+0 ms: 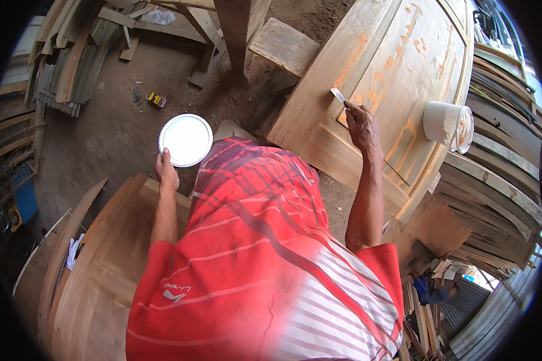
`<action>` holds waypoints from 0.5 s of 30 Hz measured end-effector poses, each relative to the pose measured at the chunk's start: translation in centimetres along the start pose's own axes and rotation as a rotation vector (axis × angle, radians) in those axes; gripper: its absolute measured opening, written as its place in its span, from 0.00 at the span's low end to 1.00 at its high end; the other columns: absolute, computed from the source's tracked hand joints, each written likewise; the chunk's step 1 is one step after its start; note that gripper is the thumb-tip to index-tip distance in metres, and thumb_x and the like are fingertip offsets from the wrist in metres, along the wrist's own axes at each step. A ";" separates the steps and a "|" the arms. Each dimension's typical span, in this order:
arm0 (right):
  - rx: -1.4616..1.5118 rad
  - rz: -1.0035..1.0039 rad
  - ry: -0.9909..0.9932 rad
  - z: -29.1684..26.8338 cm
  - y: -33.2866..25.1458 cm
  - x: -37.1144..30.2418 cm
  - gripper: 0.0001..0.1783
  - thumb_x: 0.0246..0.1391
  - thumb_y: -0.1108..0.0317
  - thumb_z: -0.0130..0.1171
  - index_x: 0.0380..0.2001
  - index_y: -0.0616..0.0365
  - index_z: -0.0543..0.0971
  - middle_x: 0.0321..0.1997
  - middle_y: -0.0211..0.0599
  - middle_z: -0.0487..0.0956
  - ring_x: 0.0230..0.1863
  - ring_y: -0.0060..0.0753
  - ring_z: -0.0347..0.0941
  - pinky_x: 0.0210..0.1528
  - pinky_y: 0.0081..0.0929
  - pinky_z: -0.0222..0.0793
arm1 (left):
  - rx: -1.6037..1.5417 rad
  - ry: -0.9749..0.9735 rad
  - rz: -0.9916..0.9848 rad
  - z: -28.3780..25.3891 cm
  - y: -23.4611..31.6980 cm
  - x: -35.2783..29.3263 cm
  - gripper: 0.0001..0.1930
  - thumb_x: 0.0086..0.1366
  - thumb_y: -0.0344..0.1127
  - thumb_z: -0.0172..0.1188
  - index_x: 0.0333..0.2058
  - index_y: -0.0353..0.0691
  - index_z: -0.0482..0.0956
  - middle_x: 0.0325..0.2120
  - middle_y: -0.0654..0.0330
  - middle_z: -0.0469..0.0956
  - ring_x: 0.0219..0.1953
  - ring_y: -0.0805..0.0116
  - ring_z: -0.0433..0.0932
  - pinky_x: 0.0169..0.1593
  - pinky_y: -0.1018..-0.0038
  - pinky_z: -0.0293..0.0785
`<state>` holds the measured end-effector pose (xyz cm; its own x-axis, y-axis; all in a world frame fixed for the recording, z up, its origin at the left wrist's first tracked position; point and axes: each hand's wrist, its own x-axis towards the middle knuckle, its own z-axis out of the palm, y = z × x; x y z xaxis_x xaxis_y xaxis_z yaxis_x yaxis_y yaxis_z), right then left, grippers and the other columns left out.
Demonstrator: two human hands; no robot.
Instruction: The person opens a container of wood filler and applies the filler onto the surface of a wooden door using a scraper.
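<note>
My left hand (166, 172) grips a round white lid (186, 141) by its near edge, the thumb lying over the rim. In my right hand (365, 130) is a putty knife (338, 95), its pale blade pointing up and left over the wooden door (316, 123). Whether the blade touches the wood I cannot tell. Orange filler patches (408, 135) streak the door's panel and frame. Toward the door's right side sits a white bucket (436, 122), tilted in view, with smears around its mouth.
Behind the door's left edge is a wooden board (283, 47) on a support. Another wooden panel (96, 313) lies at lower left. Stacked boards stand at left (72, 57) and far right (494, 162). A yellow packet (156, 100) lies on the dirt floor (114, 138).
</note>
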<state>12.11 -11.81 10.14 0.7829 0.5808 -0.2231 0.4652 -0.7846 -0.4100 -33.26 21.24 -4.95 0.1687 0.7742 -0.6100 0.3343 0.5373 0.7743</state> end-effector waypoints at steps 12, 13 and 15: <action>-0.090 0.006 0.036 2.4 0.6 -0.7 0.20 0.64 0.62 0.60 0.59 0.46 0.80 0.41 0.45 0.81 0.41 0.50 0.80 0.42 0.44 0.75 | -0.018 -0.026 -0.005 0.9 0.2 1.4 0.29 0.75 0.50 0.56 0.60 0.27 0.70 0.53 0.50 0.77 0.54 0.63 0.77 0.58 0.68 0.71; -0.116 0.004 0.009 2.4 0.2 -0.7 0.21 0.64 0.62 0.59 0.59 0.45 0.79 0.40 0.44 0.81 0.42 0.50 0.80 0.42 0.45 0.75 | -0.027 -0.041 -0.009 0.7 0.1 1.8 0.28 0.75 0.50 0.56 0.59 0.28 0.71 0.53 0.51 0.77 0.53 0.64 0.77 0.57 0.68 0.72; -0.160 0.028 -0.045 2.0 -0.4 -0.7 0.21 0.64 0.63 0.59 0.60 0.44 0.79 0.40 0.45 0.80 0.42 0.51 0.80 0.42 0.45 0.75 | 0.018 -0.024 0.006 0.6 -0.3 2.9 0.27 0.75 0.50 0.56 0.58 0.29 0.71 0.52 0.52 0.77 0.52 0.64 0.77 0.56 0.68 0.72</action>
<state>10.56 -11.41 8.70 0.7789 0.5643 -0.2736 0.5060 -0.8233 -0.2572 -32.31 23.16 -7.03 0.1926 0.7689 -0.6097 0.3497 0.5267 0.7748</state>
